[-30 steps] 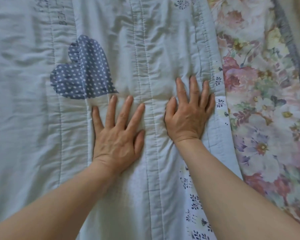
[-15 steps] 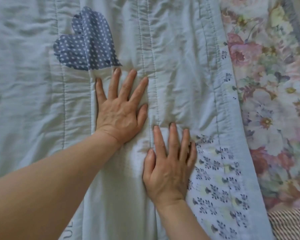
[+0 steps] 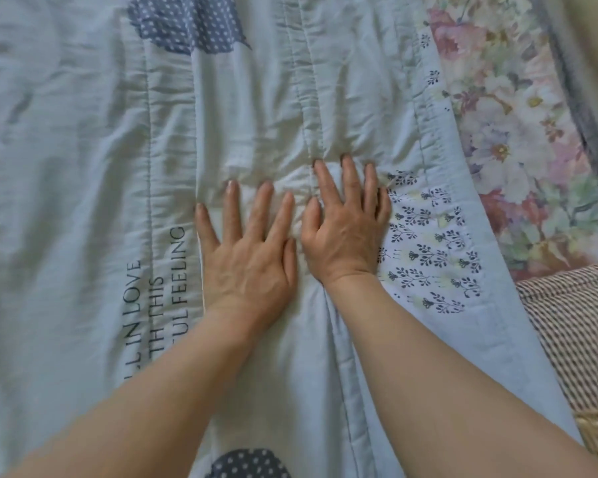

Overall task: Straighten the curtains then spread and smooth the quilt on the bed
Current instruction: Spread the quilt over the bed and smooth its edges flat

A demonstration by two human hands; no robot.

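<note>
From the head view I am looking down on the pale blue quilt [image 3: 83,167], which is covering nearly everything in front of me, with its stitched channels and long creases running from six o'clock up toward twelve. I am pressing my left hand [image 3: 249,257] flat on it, fingers straight and fanned, gripping nothing; my right hand [image 3: 346,236] is lying just beside it at three o'clock, thumb close to the left hand's forefinger, fingers a little bent at the knuckles with their tips digging into the fabric, also holding nothing. A ridge of bunched cloth is sitting just ahead of both sets of fingertips, at twelve o'clock from them, so I judge the next stroke should be going up along the channels. The quilt's bound edge [image 3: 463,188] is running at three o'clock from my right hand, slanting down toward five, so that hand is the nearer one for working the border flat. Beyond that edge a floral bedsheet [image 3: 518,132] is showing, and a striped cloth [image 3: 577,332] is lying at four o'clock
</note>
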